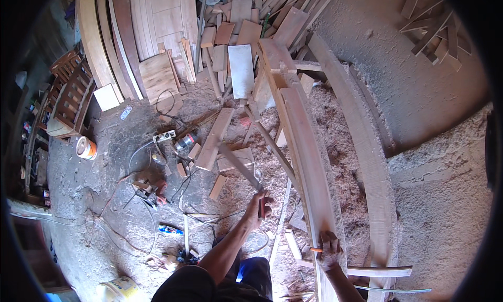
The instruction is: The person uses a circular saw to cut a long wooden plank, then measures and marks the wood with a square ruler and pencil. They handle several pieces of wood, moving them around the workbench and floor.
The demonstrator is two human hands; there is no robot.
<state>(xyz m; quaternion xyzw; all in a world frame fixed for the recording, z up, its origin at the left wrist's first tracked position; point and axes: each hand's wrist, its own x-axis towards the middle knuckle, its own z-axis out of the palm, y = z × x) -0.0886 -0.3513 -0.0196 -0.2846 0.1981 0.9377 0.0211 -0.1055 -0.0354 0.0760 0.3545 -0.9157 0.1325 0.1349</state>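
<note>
My left hand [258, 206] is closed around the dark red handle of a long, flat grey-bladed tool [241, 168]. Its blade points up and away to the left; whether it is a try square or a saw I cannot tell. On the right, my right hand [329, 249] rests on a long wooden plank [309, 160], with an orange pencil [316, 249] sticking out from its fingers to the left. The plank runs away from me, lying along a longer timber beam [277, 63].
Another long curved board [367, 139] lies right of the plank. Wood shavings, offcuts [216, 139], cables and a power strip [165, 136] litter the floor. A power tool [149, 192] and an orange-white tub [86, 148] stand left. Stacked boards [246, 19] fill the back.
</note>
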